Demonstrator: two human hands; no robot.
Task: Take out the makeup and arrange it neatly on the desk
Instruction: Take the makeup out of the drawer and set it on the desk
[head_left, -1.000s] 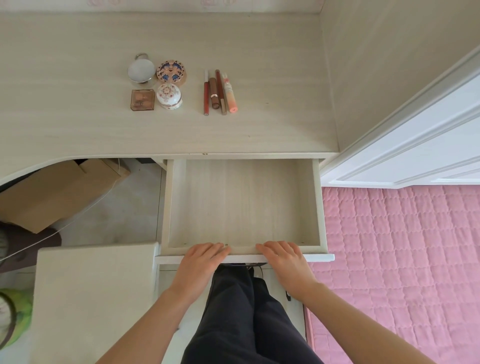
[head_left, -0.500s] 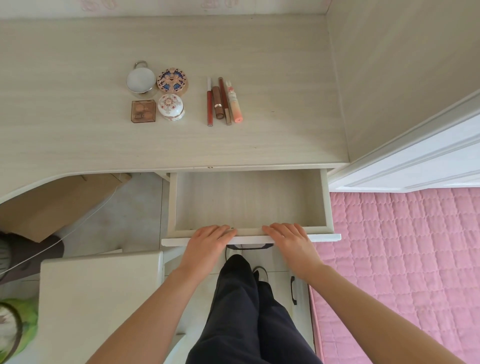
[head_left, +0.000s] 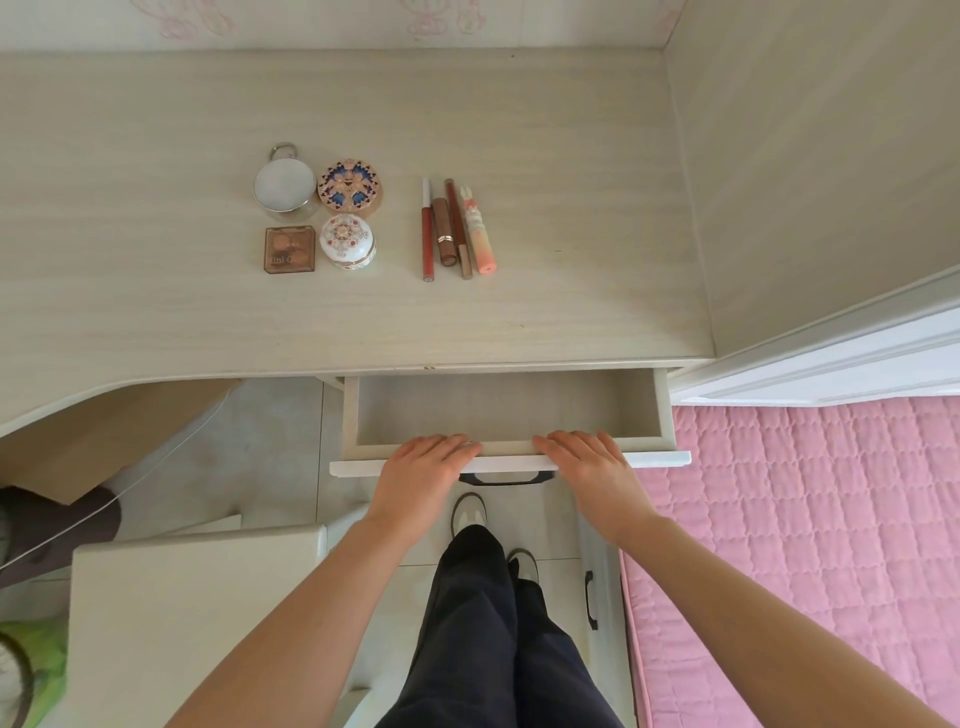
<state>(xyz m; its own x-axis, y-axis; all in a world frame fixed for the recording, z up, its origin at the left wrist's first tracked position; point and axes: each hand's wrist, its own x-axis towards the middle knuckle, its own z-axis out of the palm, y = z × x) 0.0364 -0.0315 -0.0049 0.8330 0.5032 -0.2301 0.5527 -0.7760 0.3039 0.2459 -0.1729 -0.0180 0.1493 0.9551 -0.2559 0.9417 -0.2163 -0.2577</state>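
Shutting the drawer (head_left: 666, 410): pushed much further under the counter (head_left: 571, 156) than a second ago, with only a narrow strip of its floor left in sight. Pressing on the near top edge of the drawer front with the left grip (head_left: 423, 470) and the right grip (head_left: 589, 473), both laid flat with fingers straight, clamped on nothing. Leaving the dark handle (head_left: 501, 479) below and between them untouched.

Points, most likely, to the taking-out being over, with nothing left but to push the drawer home.

Nothing lying in the visible strip of drawer floor. No telling about the part tucked under the counter.

Makeup all up on the counter, far of the drawer, set in two tidy groups.
- **Left group:** a two-by-two block of mirror-topped jar (head_left: 284, 183) and patterned round compact (head_left: 349, 186) at the far side, square brown palette (head_left: 289, 249) and white floral pot (head_left: 346, 240) at the near side. All four closed, contents hidden.
- **Right group:** four sticks apart from the block, lying side by side and pointing near to far: slim red tube (head_left: 427, 228), brown lipstick (head_left: 444, 228), dark red pencil (head_left: 458, 228) and peach rabbit tube (head_left: 478, 234).
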